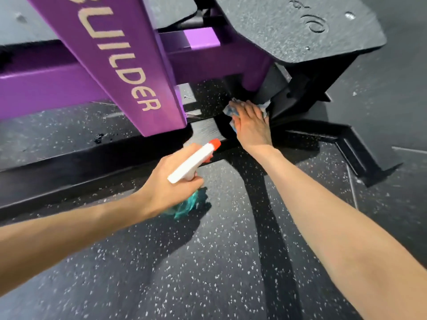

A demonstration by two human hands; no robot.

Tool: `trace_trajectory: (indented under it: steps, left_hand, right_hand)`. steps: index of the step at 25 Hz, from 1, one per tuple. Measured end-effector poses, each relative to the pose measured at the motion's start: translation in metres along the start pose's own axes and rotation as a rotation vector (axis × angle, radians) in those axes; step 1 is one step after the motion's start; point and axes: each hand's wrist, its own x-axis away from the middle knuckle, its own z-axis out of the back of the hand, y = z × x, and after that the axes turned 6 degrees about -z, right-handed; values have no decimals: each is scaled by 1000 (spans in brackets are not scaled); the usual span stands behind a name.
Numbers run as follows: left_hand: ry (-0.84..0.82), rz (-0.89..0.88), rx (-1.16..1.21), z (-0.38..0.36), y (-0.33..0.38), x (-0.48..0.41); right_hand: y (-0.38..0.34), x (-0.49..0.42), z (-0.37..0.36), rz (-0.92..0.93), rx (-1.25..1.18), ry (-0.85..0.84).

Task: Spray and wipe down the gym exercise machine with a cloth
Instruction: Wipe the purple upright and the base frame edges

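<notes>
Landmark: purple beam (111, 65) lettered BUILDER, slanting down to its foot at centre frame.

Our right hand (250, 122) lies just right of the beam's foot. Its fingers are straight and flat, pressing the cloth (228, 110) against the black bracket (288, 100) of the machine. The cloth is blue-and-white and crumpled. It is mostly hidden, with only its edges showing past the fingertips and the thumb side.

Our left hand (166, 183) sits below the beam's foot, fingers curled round the neck of the spray bottle (194, 161). The bottle has a white head, an orange nozzle and a teal body showing under the palm. The nozzle points up and right, toward the black base rail (205, 131) and the right wrist.

The rail's long axis runs from lower left of the beam's foot up to the right, passing under it. We judge the right hand nearer to it, so the next stroke would likely draw the cloth along that axis toward the beam's foot. The rail shows a sheen there, but we cannot tell if it is wet. Risk: spray landing on the right wrist.
</notes>
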Motion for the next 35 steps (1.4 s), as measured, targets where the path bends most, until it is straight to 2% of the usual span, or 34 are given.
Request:
trace_trajectory:
  steps: [3,6,8,11,14,16,18,19,20,22,24,25,27,29,30,32,34,35]
  left_hand:
    - [67,-64,-117,-28,11,-31]
    - [198,-32,-85,-41,27,-61]
    - [192,-20,-56,-46,34,-75]
    - [159,-56,-72,-49,32,-79]
    - [140,-85,-32,-46,13,-71]
    - [129,-135,24,-41,-3,-64]
    - [137,-204,60,-41,-15,-59]
    - [146,-254,59,-43,-21,-57]
    - [162,-304,35,-46,-27,-52]
    - [187,-379,-75,-50,-34,-45]
    - [194,-400,-123,-48,-39,-42]
    - [191,-405,-125,-46,-39,-41]
    - [193,-402,-129,-48,-35,-41]
    - [208,-376,-140,-49,-33,-41]
    - [214,-358,-144,-50,-33,-40]
    - [212,-334,-139,-50,-32,-39]
    - [184,-315,-84,-48,-30,-36]
    - [159,-298,-34,-46,-27,-33]
  right_hand:
    - [-6,1,8,-61,4,-120]
    - [-9,9,19,-124,42,-241]
    - [-9,21,20,-126,131,-279]
    - [-7,25,23,-88,210,-269]
    - [-6,24,23,-64,54,-171]
    - [-9,21,21,30,-45,-166]
    - [3,15,21,271,137,-157]
    - [19,4,25,372,301,-75]
    - [38,-8,34,363,445,18]
    - [67,-24,56,220,592,193]
    - [54,-21,35,81,427,177]
    - [34,-12,18,24,274,48]
    - [7,10,-9,36,105,12]
    - [30,5,9,183,250,-46]
    - [50,-7,19,227,344,9]
    - [67,-20,37,84,279,108]
    - [34,-7,18,-140,60,113]
    - [2,4,4,-145,-5,94]
